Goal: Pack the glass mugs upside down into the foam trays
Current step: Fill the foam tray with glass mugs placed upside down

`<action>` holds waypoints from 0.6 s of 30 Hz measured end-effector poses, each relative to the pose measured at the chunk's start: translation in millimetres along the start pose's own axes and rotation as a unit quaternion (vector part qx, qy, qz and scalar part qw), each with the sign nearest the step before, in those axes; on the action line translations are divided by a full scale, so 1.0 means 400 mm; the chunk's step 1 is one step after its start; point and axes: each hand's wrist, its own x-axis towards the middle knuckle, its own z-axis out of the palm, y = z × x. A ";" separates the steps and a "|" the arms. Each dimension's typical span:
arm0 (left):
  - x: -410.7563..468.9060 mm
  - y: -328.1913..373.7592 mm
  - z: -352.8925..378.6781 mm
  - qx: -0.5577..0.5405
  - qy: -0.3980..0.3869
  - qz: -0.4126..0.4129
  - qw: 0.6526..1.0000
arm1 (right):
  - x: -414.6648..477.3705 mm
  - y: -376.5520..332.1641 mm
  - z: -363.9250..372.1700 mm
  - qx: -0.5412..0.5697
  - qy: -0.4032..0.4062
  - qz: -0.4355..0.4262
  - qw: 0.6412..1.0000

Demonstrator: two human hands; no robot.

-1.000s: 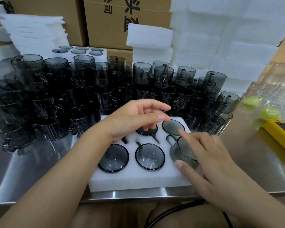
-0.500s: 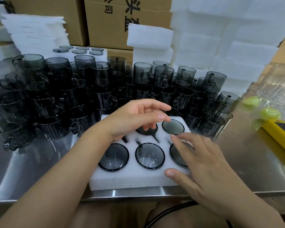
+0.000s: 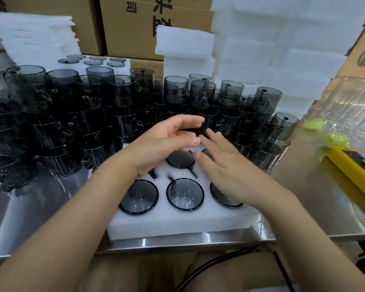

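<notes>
**Head cam: one tray about full, big pile left**

White foam tray (image 3: 177,222) sits lower ctr of frame on the steel table (image 3: 303,199). Five smoked-grey glass mugs (image 3: 185,193) show base-up in its pockets: three in the front row, two in the back, one of those barely peeking past the right hand. The back-left pocket is hidden under the left hand, so can't tell if it's filled.

Left hand (image 3: 162,144) hovers over the tray's back, fingers loosely curved and apart, gripping nothing. Right hand (image 3: 230,171), blurred, is flat w/ straight fingers over the tray's right side, holding nothing. Can't tell if it touches glass.

Looks like this tray is done or one short. A second filled foam tray (image 3: 97,60) sits upper left. Remaining: dozens of loose stacked mugs (image 3: 202,91) across mid frame, so most of the job is ahead.
</notes>
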 end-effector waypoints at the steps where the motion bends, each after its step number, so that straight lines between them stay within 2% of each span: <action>1: 0.002 -0.002 0.001 -0.012 0.014 0.002 1.000 | 0.010 -0.001 0.015 -0.033 -0.008 -0.002 0.999; 4: 0.004 -0.006 -0.001 -0.035 0.024 0.003 0.999 | 0.018 0.006 0.042 -0.110 -0.012 -0.010 0.994; 7: 0.002 -0.004 0.001 -0.033 0.017 -0.001 0.999 | 0.016 0.011 0.045 -0.123 -0.014 -0.011 0.992; 10: -0.008 0.008 0.003 0.028 0.054 0.023 0.998 | 0.013 0.010 0.048 -0.110 0.017 -0.007 0.994; 12: -0.031 0.016 -0.009 0.128 0.088 0.039 0.987 | 0.007 0.011 0.040 -0.062 0.054 -0.001 0.997; 15: -0.103 0.018 -0.031 0.259 0.131 0.020 0.957 | -0.030 0.027 0.017 0.078 0.124 0.024 0.989; 18: -0.202 0.004 -0.048 0.267 0.216 -0.065 0.937 | -0.099 0.055 0.009 0.191 0.151 0.088 0.966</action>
